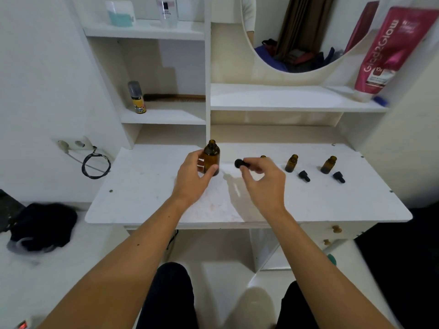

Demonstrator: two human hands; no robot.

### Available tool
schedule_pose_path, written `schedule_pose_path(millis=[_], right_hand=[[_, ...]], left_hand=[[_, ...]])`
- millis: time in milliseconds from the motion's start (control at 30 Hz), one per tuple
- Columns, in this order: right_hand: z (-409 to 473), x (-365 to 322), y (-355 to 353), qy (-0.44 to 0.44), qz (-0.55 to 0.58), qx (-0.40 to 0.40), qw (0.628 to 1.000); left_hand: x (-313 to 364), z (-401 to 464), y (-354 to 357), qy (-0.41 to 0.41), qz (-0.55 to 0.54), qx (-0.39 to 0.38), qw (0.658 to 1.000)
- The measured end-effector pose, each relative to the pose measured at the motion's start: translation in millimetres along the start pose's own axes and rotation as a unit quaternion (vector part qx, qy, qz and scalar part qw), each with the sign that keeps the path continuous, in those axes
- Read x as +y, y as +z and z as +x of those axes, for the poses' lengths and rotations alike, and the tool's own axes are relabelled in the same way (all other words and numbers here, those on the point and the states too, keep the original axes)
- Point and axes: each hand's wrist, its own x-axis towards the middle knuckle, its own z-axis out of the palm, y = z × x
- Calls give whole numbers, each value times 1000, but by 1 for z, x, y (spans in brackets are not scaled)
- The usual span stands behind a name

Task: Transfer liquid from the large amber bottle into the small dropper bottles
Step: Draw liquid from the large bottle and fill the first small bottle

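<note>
The large amber bottle [212, 156] stands upright and uncapped near the middle back of the white desk [147, 186]. My left hand [193, 178] is wrapped around its lower body. My right hand [261, 180] pinches a black dropper cap [241, 163], held sideways just right of the large bottle. A small amber bottle [263, 157] peeks out behind my right fingers. Two more small open amber bottles [291, 163] [328, 165] stand to the right. A black dropper cap lies in front of each [304, 176] [339, 177].
Shelves rise behind the desk with a yellow spray can [137, 97], a comb [174, 98] and a pink tube [389, 51]. A round mirror [297, 32] hangs above. A wall socket with a coiled cable [95, 162] is at the left, black cloth [42, 225] lower left.
</note>
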Motion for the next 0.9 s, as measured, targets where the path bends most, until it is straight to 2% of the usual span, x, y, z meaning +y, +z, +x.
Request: schedule_pose_path(millis=[100,200,467,667,900], right_hand=[[16,-18,-12,-1,71,42,997],[33,-33,-19,-13,101,50,994],[58,-55,-18,-83,79,25,993],[75,-62,-15,-128,15,-20,991],[102,-79,11,-65,55,-132,988]], left_hand=[[-4,2,1,-1,7,0,1000],[-5,3,1,-3,8,0,1000],[-8,4,2,-4,5,-3,1000],[-6,4,2,-5,-2,-5,1000],[-5,4,-1,-3,3,-7,1000]])
